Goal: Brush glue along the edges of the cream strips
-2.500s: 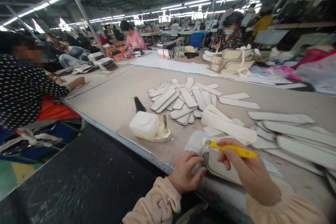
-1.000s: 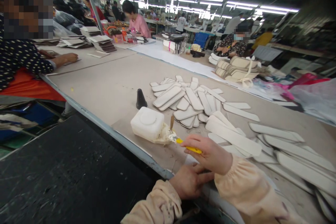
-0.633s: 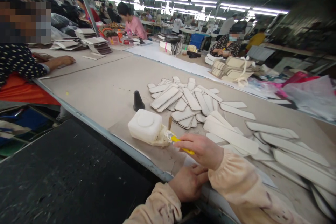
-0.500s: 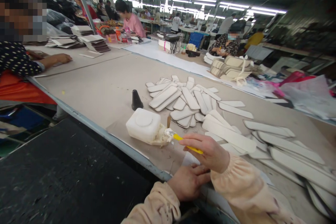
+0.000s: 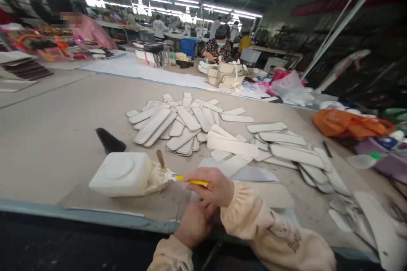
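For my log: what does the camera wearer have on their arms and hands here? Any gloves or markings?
No gloves: the left hand and right hand are bare. Both arms are in loose, pale peach fabric, the right sleeve and left sleeve each gathered at the wrist. The right sleeve carries a small dark printed figure on the forearm, too blurred to read.

I'm seeing the brush (image 5: 192, 182) showing a yellow handle, with whitish paste coating its tip. The tub (image 5: 121, 173) is looking plain white and is smeared cream at one end. The sleeve (image 5: 254, 228) is showing pale peach with a faint greyish print. The table (image 5: 47, 135) is reading as dull beige, the strips (image 5: 178, 123) as off-white and the cone (image 5: 110, 142) as black. A bag (image 5: 346, 123) is glowing orange, a bin (image 5: 187, 45) is showing blue, and a co-worker (image 5: 92, 31) is wearing pink.
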The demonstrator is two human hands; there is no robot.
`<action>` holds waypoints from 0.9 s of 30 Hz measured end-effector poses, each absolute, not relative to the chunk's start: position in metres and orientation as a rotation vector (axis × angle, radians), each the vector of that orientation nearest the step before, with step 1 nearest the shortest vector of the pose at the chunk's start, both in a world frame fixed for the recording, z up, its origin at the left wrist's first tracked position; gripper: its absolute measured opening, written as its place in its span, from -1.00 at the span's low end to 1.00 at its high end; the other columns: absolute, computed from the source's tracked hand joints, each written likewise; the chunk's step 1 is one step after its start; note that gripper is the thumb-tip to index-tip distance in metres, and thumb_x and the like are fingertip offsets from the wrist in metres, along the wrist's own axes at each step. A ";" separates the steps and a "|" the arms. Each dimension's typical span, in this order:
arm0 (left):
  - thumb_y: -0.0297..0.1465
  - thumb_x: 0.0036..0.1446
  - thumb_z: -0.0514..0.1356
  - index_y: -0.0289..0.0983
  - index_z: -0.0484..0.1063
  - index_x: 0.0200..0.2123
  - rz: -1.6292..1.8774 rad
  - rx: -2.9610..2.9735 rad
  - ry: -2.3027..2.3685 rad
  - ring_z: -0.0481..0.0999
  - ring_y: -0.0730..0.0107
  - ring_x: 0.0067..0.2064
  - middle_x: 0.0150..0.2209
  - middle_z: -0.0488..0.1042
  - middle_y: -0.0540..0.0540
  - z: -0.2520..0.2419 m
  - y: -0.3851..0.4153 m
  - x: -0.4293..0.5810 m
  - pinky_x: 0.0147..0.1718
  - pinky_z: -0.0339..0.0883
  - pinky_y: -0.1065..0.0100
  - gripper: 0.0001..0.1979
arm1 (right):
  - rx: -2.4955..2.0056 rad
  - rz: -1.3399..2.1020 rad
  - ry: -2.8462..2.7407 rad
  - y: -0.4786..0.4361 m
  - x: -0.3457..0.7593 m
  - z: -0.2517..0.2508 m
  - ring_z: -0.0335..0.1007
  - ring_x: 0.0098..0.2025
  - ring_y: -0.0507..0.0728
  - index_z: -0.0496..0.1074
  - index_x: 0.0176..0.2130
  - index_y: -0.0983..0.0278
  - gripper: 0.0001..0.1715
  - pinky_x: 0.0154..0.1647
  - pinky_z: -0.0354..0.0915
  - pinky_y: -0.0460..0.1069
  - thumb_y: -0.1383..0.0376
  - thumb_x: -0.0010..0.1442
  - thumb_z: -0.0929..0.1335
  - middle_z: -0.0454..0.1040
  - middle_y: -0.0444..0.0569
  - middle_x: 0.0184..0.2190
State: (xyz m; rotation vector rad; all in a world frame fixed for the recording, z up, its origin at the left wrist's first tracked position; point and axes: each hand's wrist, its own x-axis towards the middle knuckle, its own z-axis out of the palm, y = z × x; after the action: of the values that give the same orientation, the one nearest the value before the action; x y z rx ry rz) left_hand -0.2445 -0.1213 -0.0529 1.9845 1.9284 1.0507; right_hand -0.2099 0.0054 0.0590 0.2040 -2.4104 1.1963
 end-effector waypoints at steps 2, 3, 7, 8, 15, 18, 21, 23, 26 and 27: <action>-0.64 -0.06 0.04 -0.23 0.30 0.15 0.973 2.022 1.913 0.39 0.17 0.10 0.12 0.42 -0.17 -0.050 -0.121 -0.246 0.01 0.40 0.18 -0.36 | -0.123 1.482 -2.138 0.012 -0.195 0.065 0.53 -0.34 0.09 0.51 -0.18 0.25 -0.80 -0.28 0.46 -0.02 0.23 0.22 0.35 0.57 -0.01 -0.31; -0.66 -0.05 0.03 -0.24 0.26 0.19 0.951 2.042 1.916 0.36 0.17 0.14 0.19 0.34 -0.17 -0.049 -0.120 -0.246 0.06 0.38 0.16 -0.33 | -0.282 1.609 -1.941 0.018 -0.185 0.067 0.52 -0.40 0.08 0.49 -0.20 0.24 -0.82 -0.35 0.46 -0.03 0.22 0.21 0.36 0.56 -0.04 -0.36; -0.66 0.07 -0.02 -0.24 0.23 0.22 0.959 2.091 1.959 0.32 0.22 0.18 0.30 0.19 -0.18 -0.052 -0.120 -0.245 0.11 0.35 0.16 -0.38 | -0.610 1.680 -1.343 0.053 -0.126 0.069 0.41 -0.53 -0.02 0.38 -0.24 0.17 -0.83 -0.51 0.40 -0.13 0.19 0.17 0.41 0.46 -0.22 -0.53; -0.66 0.10 -0.03 -0.23 0.24 0.22 0.974 2.089 1.969 0.31 0.22 0.19 0.30 0.18 -0.19 -0.054 -0.120 -0.244 0.11 0.35 0.16 -0.40 | -0.650 1.640 -1.293 0.061 -0.108 0.068 0.36 -0.57 -0.05 0.36 -0.25 0.17 -0.84 -0.53 0.37 -0.16 0.19 0.17 0.40 0.44 -0.25 -0.55; -0.63 0.18 0.00 -0.18 0.25 0.21 1.077 2.066 1.988 0.40 0.29 0.12 0.30 0.14 -0.26 -0.063 -0.122 -0.242 0.04 0.43 0.26 -0.45 | -1.004 1.534 -1.243 0.057 -0.029 0.042 0.19 -0.66 -0.08 0.38 -0.33 0.27 -0.74 -0.62 0.19 -0.16 0.15 0.11 0.44 0.36 -0.22 -0.64; -0.62 0.19 0.00 -0.17 0.26 0.21 1.080 2.069 1.999 0.43 0.28 0.11 0.27 0.18 -0.26 -0.061 -0.121 -0.243 0.02 0.45 0.25 -0.47 | -1.091 1.558 -1.410 0.043 -0.036 0.029 0.23 -0.64 -0.06 0.38 -0.34 0.28 -0.70 -0.60 0.18 -0.15 0.10 0.12 0.42 0.37 -0.20 -0.62; -0.60 0.21 0.00 -0.15 0.27 0.20 1.072 2.053 2.012 0.46 0.28 0.07 0.25 0.21 -0.25 -0.058 -0.120 -0.242 -0.01 0.47 0.27 -0.48 | -1.135 1.595 -1.513 0.037 -0.052 0.023 0.23 -0.64 -0.04 0.37 -0.34 0.28 -0.66 -0.60 0.18 -0.13 0.05 0.13 0.39 0.36 -0.20 -0.63; -0.60 0.22 0.01 -0.15 0.28 0.20 1.076 2.046 2.015 0.47 0.29 0.05 0.24 0.22 -0.25 -0.057 -0.120 -0.242 -0.03 0.48 0.28 -0.50 | -1.180 1.594 -1.564 0.037 -0.058 0.023 0.23 -0.65 -0.02 0.37 -0.33 0.27 -0.66 -0.61 0.19 -0.12 0.03 0.13 0.38 0.36 -0.21 -0.63; -0.60 0.22 0.01 -0.14 0.28 0.19 1.080 2.045 2.018 0.48 0.29 0.04 0.24 0.22 -0.24 -0.057 -0.119 -0.241 -0.05 0.48 0.29 -0.50 | -1.248 1.506 -1.652 0.043 -0.056 0.026 0.26 -0.64 -0.01 0.39 -0.33 0.25 -0.67 -0.60 0.21 -0.11 0.03 0.14 0.35 0.36 -0.20 -0.62; -0.60 0.22 0.01 -0.14 0.28 0.19 1.081 2.045 2.021 0.48 0.30 0.04 0.24 0.22 -0.24 -0.057 -0.119 -0.240 -0.05 0.48 0.29 -0.50 | -1.266 1.463 -1.673 0.047 -0.051 0.027 0.27 -0.64 0.00 0.39 -0.34 0.25 -0.67 -0.60 0.22 -0.11 0.03 0.14 0.35 0.37 -0.19 -0.62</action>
State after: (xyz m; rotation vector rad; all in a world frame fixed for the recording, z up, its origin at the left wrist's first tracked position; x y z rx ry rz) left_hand -0.2403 -0.1185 -0.0574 2.0447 2.0205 1.0807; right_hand -0.0514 0.0470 0.0271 -1.2659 -1.6727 1.4626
